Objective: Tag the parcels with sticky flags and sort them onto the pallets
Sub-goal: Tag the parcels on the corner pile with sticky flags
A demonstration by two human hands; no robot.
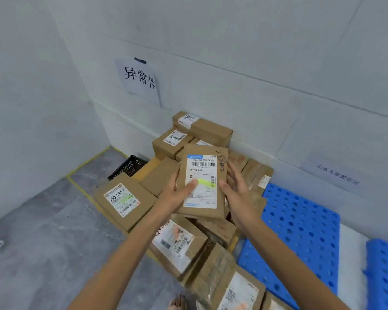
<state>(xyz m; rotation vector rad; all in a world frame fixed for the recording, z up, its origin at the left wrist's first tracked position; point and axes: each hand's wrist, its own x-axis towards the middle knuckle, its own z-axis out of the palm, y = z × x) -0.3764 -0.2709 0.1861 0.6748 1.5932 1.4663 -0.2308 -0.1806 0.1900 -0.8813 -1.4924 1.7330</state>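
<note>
1. Flat brown parcel (201, 173) is held face-up in mid-air, label toward the camera. Below it is the pile (179, 242) of similar cartons in the room corner.
2. A yellow-green sticky flag (207, 183) is already on the label, approx. mid-height.
3. L hand (177, 193) grips the parcel's left edge. Thumb lies on the label, touching the flag's end; fingers are underneath, out of sight.
4. R hand (238, 193) sits at the right edge, thumb against the carton's side, fingers fairly straight behind it. It is steadying, not clamped.
5. Handling, est.: thin, stiff cardboard, prob. light, since one hand seems to carry it. The label looks glossy, so a thumb may slide, and the flag could peel if rubbed.
6. Best hold: both long edges, thumbs off the flag, parcel kept flat.
7. To the right, touching the pile, is a blue pallet (300, 224). A wall sign (139, 79) hangs above the pile. Can't tell which spot suits this parcel.
</note>
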